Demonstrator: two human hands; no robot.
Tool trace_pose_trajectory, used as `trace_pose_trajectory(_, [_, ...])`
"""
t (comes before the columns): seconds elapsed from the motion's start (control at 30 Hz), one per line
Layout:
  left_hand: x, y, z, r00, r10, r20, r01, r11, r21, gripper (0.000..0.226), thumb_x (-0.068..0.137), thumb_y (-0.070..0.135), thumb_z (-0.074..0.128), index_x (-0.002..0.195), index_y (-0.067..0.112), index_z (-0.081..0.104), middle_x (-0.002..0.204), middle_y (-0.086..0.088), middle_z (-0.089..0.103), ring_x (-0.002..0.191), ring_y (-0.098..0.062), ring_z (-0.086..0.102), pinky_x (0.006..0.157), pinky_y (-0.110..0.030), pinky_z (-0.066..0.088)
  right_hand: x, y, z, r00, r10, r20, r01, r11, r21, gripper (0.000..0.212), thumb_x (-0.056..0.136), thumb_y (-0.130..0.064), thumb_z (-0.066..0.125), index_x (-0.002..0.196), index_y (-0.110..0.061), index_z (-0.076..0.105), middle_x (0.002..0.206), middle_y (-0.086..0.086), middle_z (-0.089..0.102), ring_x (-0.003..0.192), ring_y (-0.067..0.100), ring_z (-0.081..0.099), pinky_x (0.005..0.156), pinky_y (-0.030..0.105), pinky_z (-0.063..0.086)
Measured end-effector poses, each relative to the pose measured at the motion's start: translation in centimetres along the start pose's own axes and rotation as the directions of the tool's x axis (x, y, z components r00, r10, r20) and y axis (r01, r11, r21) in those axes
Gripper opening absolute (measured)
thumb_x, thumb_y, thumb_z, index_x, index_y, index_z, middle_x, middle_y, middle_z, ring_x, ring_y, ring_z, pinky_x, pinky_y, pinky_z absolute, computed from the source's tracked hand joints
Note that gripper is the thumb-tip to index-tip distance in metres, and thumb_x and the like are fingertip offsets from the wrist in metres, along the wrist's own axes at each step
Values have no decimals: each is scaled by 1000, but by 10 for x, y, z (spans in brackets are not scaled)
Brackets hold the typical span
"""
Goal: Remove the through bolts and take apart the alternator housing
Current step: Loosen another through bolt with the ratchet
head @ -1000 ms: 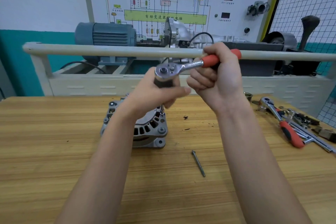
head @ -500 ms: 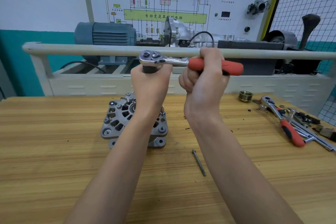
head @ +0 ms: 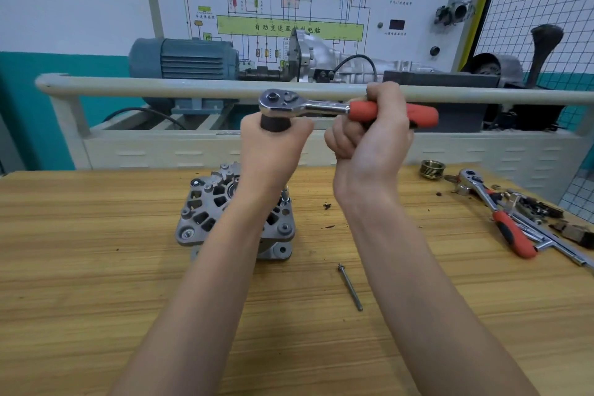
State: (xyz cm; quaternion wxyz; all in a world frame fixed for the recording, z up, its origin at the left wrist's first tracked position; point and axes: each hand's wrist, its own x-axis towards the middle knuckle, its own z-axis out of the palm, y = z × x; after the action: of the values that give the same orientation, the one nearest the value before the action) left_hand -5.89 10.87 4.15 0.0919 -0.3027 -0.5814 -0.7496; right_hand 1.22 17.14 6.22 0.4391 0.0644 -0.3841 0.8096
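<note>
A grey alternator lies flat on the wooden table, partly hidden behind my left forearm. A through bolt stands raised from its right side. One removed through bolt lies loose on the table in front. I hold a ratchet wrench in the air above the alternator. My right hand grips its red handle. My left hand is curled round the dark socket under the ratchet head.
A second red-handled ratchet lies with several loose tools and parts at the table's right edge. A brass-coloured pulley stands at the back right. A grey rail and a training rig with a blue motor run behind the table.
Both hands lifted the ratchet up off the alternator and swung its handle level, pointing right. The alternator and the loose bolt have stayed put.
</note>
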Motion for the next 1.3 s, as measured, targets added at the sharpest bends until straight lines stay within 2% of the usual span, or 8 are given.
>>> trace_pose_trajectory(0.17, [-6, -3, 11, 982, 57, -178, -62, 998, -25, 43, 74, -6, 56, 45, 16, 33, 41, 8, 28, 47, -15, 22, 46, -26, 21, -3, 2, 2, 999, -34, 10, 34, 999, 1, 33, 91, -6, 44, 63, -17, 31, 38, -8, 23, 36, 10, 16, 40, 21, 18])
trace_pose_trajectory(0.27, [-2, 0, 0, 993, 73, 96, -76, 997, 30, 31, 73, 0, 61, 49, -1, 41, 44, 0, 33, 46, -18, 27, 47, -25, 24, 12, -13, -6, 987, 143, 79, -139, 989, -55, 46, 92, -12, 43, 49, -19, 27, 35, -6, 18, 34, 10, 12, 37, 19, 15])
trace_pose_trajectory(0.43, [-2, 5, -20, 785, 35, 619, -148, 980, 132, 34, 76, 14, 67, 47, 19, 51, 43, -3, 43, 39, -17, 37, 45, -21, 35, 28, -28, -19, 881, 387, 270, -377, 922, -93, 34, 93, -14, 35, 74, -25, 10, 34, -6, 15, 28, 7, 11, 34, 17, 11])
trace_pose_trajectory(0.53, [-2, 5, -17, 838, 43, 544, -105, 991, 82, 37, 75, 11, 65, 45, 21, 46, 42, 2, 38, 38, -14, 31, 43, -20, 30, 26, -25, -18, 913, 349, 211, -342, 937, -71, 39, 93, -14, 38, 62, -23, 16, 35, -6, 15, 30, 8, 11, 34, 18, 12])
trace_pose_trajectory(0.77, [-12, -3, 18, 986, 84, -142, -96, 992, -80, 48, 76, -7, 59, 46, 21, 33, 42, 13, 28, 44, -6, 22, 43, -18, 22, 4, -6, -1, 996, -15, -86, 15, 1000, 3, 30, 89, -7, 45, 65, -17, 30, 39, -5, 18, 36, 12, 14, 38, 21, 19])
trace_pose_trajectory(0.93, [-3, -1, -1, 984, 81, 159, -83, 997, 2, 34, 74, 3, 63, 48, 11, 42, 45, 3, 34, 44, -12, 28, 46, -23, 25, 16, -17, -8, 984, 166, 65, -162, 985, -62, 43, 91, -11, 42, 53, -19, 24, 36, -6, 15, 34, 10, 10, 37, 20, 15])
trace_pose_trajectory(1.07, [1, 3, -18, 833, 79, 548, -143, 987, 75, 35, 74, 12, 66, 45, 22, 50, 42, 0, 43, 39, -18, 37, 47, -22, 35, 27, -27, -18, 901, 360, 244, -347, 933, -93, 46, 93, -14, 36, 51, -20, 21, 34, -6, 12, 31, 8, 8, 35, 18, 10])
trace_pose_trajectory(1.3, [-2, 1, 0, 983, 23, 183, -28, 999, 23, 42, 76, 0, 61, 46, 18, 37, 43, 7, 31, 42, -12, 25, 45, -23, 24, 15, -16, -9, 981, 188, 41, -187, 982, -17, 43, 91, -12, 42, 53, -19, 24, 35, -6, 14, 34, 10, 10, 36, 20, 15])
